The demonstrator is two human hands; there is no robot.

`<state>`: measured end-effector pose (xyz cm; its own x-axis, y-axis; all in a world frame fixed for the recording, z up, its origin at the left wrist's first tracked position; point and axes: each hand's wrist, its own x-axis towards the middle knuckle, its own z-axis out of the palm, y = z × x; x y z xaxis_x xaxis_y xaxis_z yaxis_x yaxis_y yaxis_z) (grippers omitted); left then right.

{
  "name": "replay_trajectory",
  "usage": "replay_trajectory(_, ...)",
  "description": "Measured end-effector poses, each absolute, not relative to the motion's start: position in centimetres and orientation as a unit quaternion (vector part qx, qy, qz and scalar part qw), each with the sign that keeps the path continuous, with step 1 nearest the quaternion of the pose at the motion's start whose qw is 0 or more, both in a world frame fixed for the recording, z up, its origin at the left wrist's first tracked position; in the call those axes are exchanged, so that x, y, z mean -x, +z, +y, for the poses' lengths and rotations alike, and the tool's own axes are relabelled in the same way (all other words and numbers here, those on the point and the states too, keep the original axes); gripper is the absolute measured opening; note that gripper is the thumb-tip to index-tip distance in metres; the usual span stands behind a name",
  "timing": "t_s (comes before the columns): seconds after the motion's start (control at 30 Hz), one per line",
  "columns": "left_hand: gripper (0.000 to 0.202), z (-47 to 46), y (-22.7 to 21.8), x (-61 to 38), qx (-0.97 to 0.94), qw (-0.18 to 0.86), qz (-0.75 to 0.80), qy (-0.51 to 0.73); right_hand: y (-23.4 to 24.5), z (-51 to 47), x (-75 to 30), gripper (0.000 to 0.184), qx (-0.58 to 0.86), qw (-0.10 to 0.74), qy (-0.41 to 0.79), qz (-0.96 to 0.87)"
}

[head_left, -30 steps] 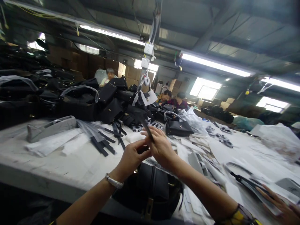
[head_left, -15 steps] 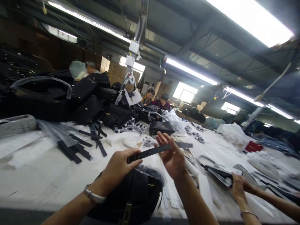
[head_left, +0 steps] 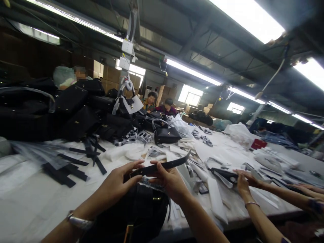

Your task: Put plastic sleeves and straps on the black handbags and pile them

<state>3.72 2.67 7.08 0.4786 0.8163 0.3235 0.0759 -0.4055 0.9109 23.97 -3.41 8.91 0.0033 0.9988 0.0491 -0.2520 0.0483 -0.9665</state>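
Observation:
A dark leather strap (head_left: 174,163) is held out in front of me, its free end curving up to the right. My left hand (head_left: 120,182) pinches its left end between thumb and fingers. Farther along, my right hand (head_left: 168,180) grips the strap near its middle, thumb on top and fingers below. Directly under both hands sits a black handbag (head_left: 136,212) with gold-coloured hardware and some clear plastic at its top. My forearms partly hide the bag.
Loose black straps (head_left: 73,165) lie on the white table (head_left: 32,202) at left. Black bags (head_left: 73,118) are heaped behind them. At right, a co-worker's hands (head_left: 244,180) handle a black strap piece. A small black bag (head_left: 167,135) and white wrapping (head_left: 182,126) stand farther back.
My right hand, loosely spread around the strap before, has moved left along it and closed on it. The strap's free end now bends upward. The view has turned slightly right.

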Motion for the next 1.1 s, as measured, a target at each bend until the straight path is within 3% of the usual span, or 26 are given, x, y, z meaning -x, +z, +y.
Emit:
replay_trajectory(0.17, 0.05, 2.6, 7.8, -2.6, -0.71, 0.518, 0.291, 0.378, 8.7, -3.5, -23.8, 0.046, 0.416, 0.575, 0.562, -0.425)
replay_trajectory(0.37, 0.044, 2.4, 8.2, -2.0, -0.717, 0.457, 0.338, 0.404, 8.0, -3.2, -24.1, 0.04, 0.414, 0.62, 0.544, -0.385)
replay_trajectory(0.63, 0.048, 2.8, 8.4, -1.8, -0.697, 0.502, 0.345, 0.378, 8.0, -3.5, -24.2, 0.036, 0.432, 0.633, 0.512, -0.388)
replay_trajectory(0.9, 0.046, 2.5, 7.6, -3.0, -0.73, 0.459, 0.329, 0.385, 9.4, -3.7, -22.0, 0.04, 0.511, 0.546, 0.396, -0.533)
replay_trajectory(1.1, 0.05, 2.8, 7.3, -3.0, -0.72, 0.456, 0.344, 0.394, 9.8, -2.8, -21.1, 0.038, 0.505, 0.515, 0.415, -0.554)
